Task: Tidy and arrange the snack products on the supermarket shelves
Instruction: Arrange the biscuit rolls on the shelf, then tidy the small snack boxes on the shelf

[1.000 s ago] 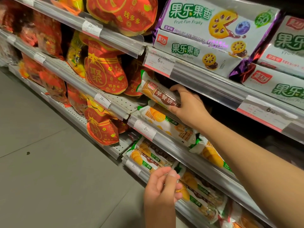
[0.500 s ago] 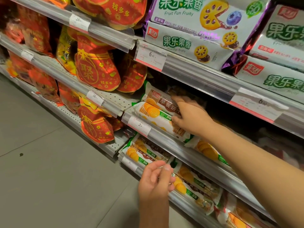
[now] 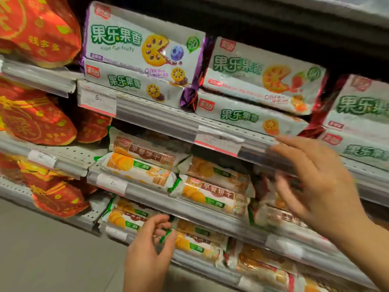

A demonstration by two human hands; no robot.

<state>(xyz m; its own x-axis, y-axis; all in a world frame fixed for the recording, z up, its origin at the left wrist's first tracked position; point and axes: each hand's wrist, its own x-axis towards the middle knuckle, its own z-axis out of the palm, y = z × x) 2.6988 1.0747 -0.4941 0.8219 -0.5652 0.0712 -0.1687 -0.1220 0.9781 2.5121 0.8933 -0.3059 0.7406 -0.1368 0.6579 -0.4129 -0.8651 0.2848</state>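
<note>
Long breakfast-biscuit packets lie on two shelves. A brown-labelled packet [image 3: 145, 152] rests on top of a green-labelled one [image 3: 136, 167] on the middle shelf. My right hand [image 3: 315, 178] hovers with spread fingers in front of that shelf, further right, holding nothing. My left hand [image 3: 147, 249] is at the lower shelf, its fingers curled at the green crimped end of a packet [image 3: 195, 243]. Motion blur hides whether they pinch it.
White Fruit Fun Fruity packs [image 3: 134, 51] are stacked on the shelf above. Red and gold snack bags [image 3: 37, 123] fill the shelves to the left. A clear price rail [image 3: 189, 205] runs along each shelf front. Grey floor [image 3: 52, 249] lies below left.
My right hand set the brown-labelled packet down on the stack, let go and moved right. My view shifted right. My left hand closed in on the lower packet's end.
</note>
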